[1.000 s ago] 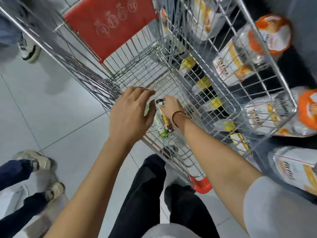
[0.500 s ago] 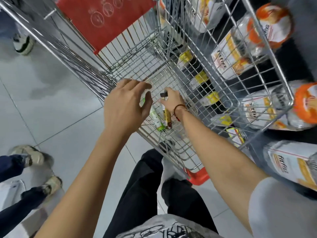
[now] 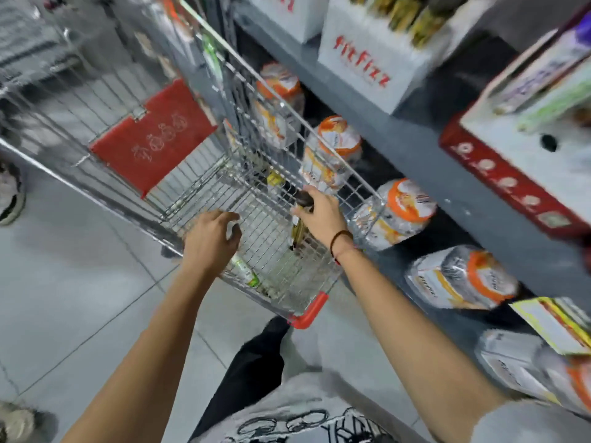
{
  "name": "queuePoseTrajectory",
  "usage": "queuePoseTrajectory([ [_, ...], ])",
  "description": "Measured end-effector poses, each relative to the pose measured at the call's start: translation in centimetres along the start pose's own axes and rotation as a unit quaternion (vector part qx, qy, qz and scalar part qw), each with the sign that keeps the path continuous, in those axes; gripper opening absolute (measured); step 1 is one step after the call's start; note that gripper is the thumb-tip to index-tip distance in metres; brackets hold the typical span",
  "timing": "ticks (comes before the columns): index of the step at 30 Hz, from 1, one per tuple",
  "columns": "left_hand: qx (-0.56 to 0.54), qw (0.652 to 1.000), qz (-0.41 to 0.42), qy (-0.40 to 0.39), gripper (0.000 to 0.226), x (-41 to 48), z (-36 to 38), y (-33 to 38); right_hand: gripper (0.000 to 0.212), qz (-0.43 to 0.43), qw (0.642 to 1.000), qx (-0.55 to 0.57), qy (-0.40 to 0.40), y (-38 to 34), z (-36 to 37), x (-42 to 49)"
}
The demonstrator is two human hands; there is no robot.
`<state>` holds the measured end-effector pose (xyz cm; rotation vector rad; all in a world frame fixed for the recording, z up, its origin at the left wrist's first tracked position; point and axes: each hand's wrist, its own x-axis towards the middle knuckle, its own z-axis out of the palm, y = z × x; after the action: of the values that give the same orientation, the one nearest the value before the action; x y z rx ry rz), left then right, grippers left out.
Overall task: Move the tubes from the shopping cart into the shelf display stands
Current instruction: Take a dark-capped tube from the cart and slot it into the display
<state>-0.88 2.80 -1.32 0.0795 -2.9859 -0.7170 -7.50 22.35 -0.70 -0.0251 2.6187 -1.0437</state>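
The wire shopping cart [image 3: 198,190] stands in front of me beside the shelf. My right hand [image 3: 321,212] is shut on a dark-capped brown and gold tube [image 3: 300,231], held upright above the cart's basket. My left hand [image 3: 212,239] grips a white and green tube [image 3: 244,271] that points down toward me from under the palm. A white display stand [image 3: 367,63] with red lettering sits on the shelf at the upper right, with several tubes standing in it.
Clear jars with orange lids [image 3: 403,209] lie on the lower shelf behind the cart. A red box [image 3: 511,180] rests on the upper shelf at right. Someone's shoes [image 3: 11,193] are on the tiled floor at left. My dark trouser leg [image 3: 252,362] is below the cart.
Both hands have risen out of the basket with their tubes and moved apart. The view has swung up, bringing the shelf and display stand into sight.
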Motion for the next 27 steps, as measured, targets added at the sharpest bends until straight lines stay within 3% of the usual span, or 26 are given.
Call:
queuePoseTrajectory([
  [5,-0.016,0.994,0.109,0.002,0.021,2.3,-0.7,6.8,0.036,-0.032,0.986,-0.006,0.161,-1.1,-9.3,-4.2],
  [13,-0.075,0.960,0.268,-0.007,0.023,5.5,-0.5,19.3,0.033,-0.037,0.947,0.008,0.319,-0.5,-20.8,-13.0],
  [22,-0.074,0.887,0.450,-0.073,0.039,5.1,4.1,29.7,0.033,0.004,0.916,0.002,0.401,1.8,-27.9,-20.5],
  [27,-0.035,0.875,0.472,-0.103,0.043,4.6,6.5,30.2,0.034,0.026,0.930,-0.041,0.365,3.2,-29.2,-22.1],
])
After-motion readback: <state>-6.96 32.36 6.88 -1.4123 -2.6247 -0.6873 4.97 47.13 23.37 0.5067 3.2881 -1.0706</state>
